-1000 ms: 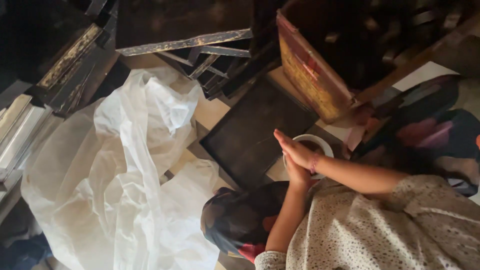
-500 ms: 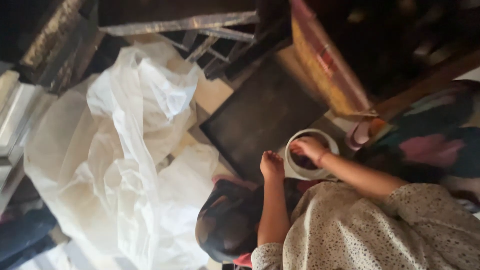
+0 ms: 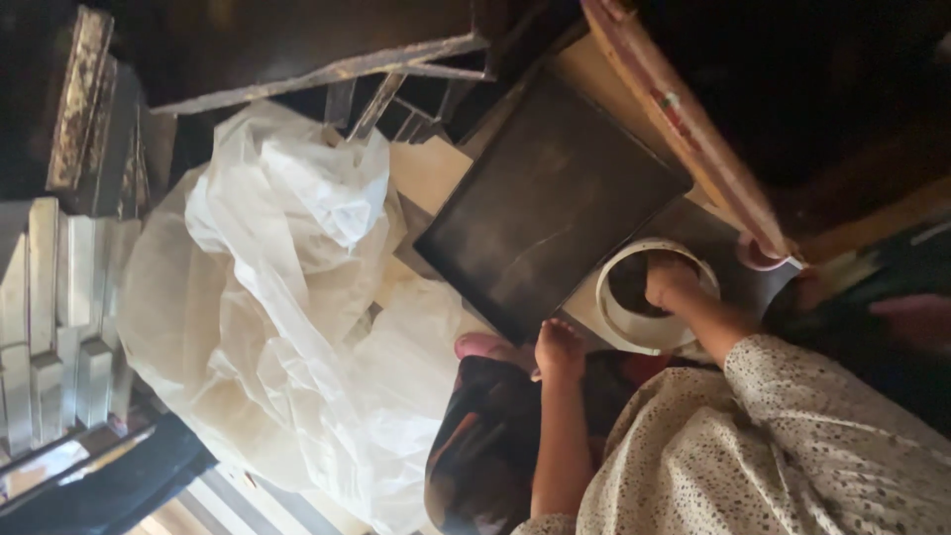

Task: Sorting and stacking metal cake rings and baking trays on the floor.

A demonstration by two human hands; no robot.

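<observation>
Inside the round white bowl [image 3: 649,309], right hand [image 3: 669,282] fingers curl, grip unclear

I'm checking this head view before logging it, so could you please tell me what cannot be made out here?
- Inside of the white bowl: dark, and the right hand covers part of it, so what it holds is unclear.
- Fingers of the left hand: curled against the dark bundle, so any grip is unclear.
- Upper right corner: too dark to tell.
- White plastic sheet: hides whatever lies under it.
- Speckled sleeve: cut off by the lower edge.
</observation>
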